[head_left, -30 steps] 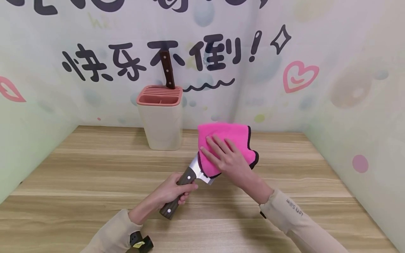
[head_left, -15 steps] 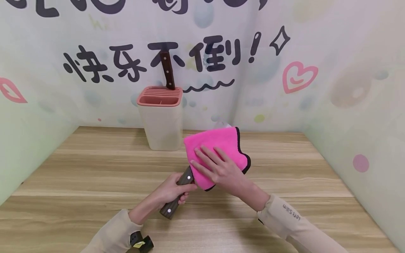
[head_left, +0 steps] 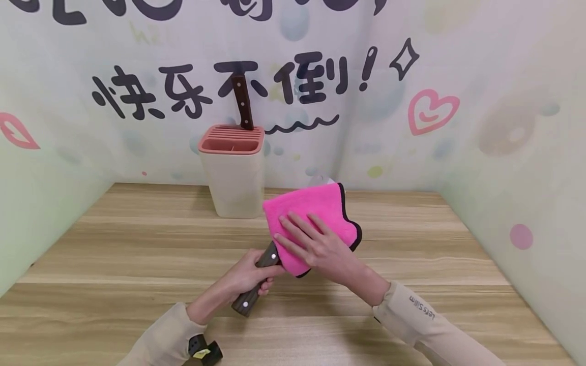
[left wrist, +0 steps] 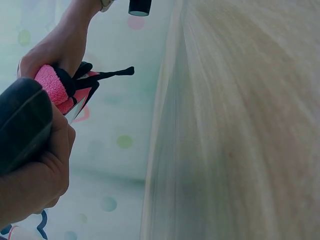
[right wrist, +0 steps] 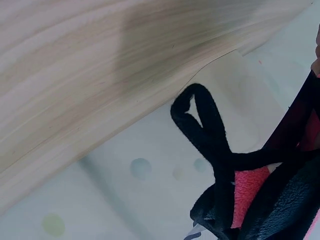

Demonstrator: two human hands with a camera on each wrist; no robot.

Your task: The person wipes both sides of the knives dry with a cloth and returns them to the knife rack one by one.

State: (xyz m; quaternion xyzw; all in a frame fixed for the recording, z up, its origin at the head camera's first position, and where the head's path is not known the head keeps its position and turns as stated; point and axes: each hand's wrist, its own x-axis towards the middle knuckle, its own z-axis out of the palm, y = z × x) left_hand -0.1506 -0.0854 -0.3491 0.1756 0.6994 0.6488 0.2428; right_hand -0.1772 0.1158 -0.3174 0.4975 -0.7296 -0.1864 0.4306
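My left hand (head_left: 249, 274) grips the dark, riveted handle of a cleaver (head_left: 245, 304), held slanting up and away to the right. A bright pink cloth (head_left: 320, 201) with black edging covers most of its blade; a pale bit of blade shows past the cloth's far edge. Over the cloth lies my right hand (head_left: 322, 251), fingers spread across the top, holding it against the blade, with the thumb hidden. In the left wrist view the cloth (left wrist: 52, 85) is bunched under the right hand, beside the left fist (left wrist: 47, 175). Its black hanging loop (right wrist: 200, 115) dangles in the right wrist view.
At the back stands a cream knife holder (head_left: 235, 183) with a pink slotted top. A second knife (head_left: 242, 104), brown-handled, is upright in it. The wooden table (head_left: 137, 244) meets a printed wall hanging (head_left: 375, 132) behind and pale side walls.
My right hand has slid the cloth down the blade toward the handle, covering the part near it and baring the far end. The left hand and cleaver stay put.
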